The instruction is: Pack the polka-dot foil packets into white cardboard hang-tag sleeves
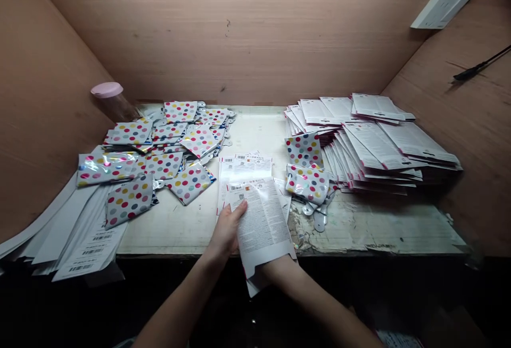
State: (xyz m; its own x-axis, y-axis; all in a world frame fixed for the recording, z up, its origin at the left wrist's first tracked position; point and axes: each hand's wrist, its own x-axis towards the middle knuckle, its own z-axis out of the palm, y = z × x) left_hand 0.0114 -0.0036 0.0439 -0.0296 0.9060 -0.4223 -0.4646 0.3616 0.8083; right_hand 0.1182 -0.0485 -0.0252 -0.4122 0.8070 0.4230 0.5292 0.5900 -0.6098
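A white printed card sleeve, with small text and a QR code, is tilted over the table's front edge. My left hand grips its left side, thumb on top and fingers underneath. My right hand reaches into the sleeve's open lower end, its fingers hidden inside. Beneath and behind the sleeve lie more flat printed sleeves. Just right of them, a few polka-dot packets rest with a grey tab sticking out.
Several polka-dot packets are heaped at left, beside barcode label sheets. A pink-lidded jar leans behind them. Stacks of white printed sleeves stand at right. Wooden panels enclose the table; a socket hangs at upper right.
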